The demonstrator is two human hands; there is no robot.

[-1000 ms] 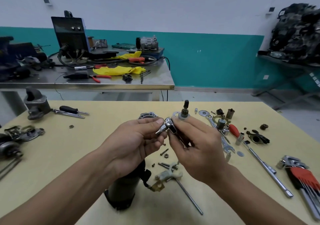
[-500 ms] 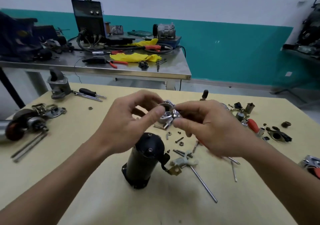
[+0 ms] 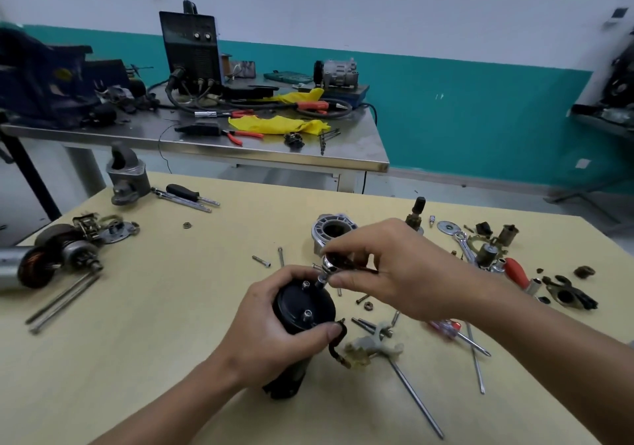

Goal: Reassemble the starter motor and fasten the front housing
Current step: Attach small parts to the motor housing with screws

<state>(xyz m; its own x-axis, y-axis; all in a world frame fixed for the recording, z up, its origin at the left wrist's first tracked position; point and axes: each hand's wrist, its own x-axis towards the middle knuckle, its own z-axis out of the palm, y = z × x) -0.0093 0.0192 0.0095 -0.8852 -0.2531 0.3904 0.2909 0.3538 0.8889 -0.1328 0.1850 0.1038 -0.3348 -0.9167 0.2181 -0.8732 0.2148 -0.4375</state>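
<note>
A black cylindrical starter motor body (image 3: pixel 302 310) stands upright on the yellow table (image 3: pixel 171 341). My left hand (image 3: pixel 271 334) grips it around its upper part. Two bolt heads show on its black end cap. My right hand (image 3: pixel 394 269) pinches a small chrome ratchet with a socket (image 3: pixel 327 269), whose tip sits on a bolt at the cap's far edge. A silver front housing (image 3: pixel 331 230) lies on the table just behind the hands. A short cable with a brass terminal (image 3: pixel 346 355) hangs off the motor's right side.
Loose bolts (image 3: pixel 261 261), nuts, a wrench (image 3: pixel 463 243), a red-handled screwdriver (image 3: pixel 516 273) and long through-bolts (image 3: pixel 417 400) lie scattered right of the motor. An armature (image 3: pixel 44 261) and other parts lie at the left edge. A steel bench (image 3: pixel 212 139) with a welder stands behind.
My left hand dropped from the small part held up between both hands and took hold of the motor body. My right hand brought the ratchet down onto the end cap.
</note>
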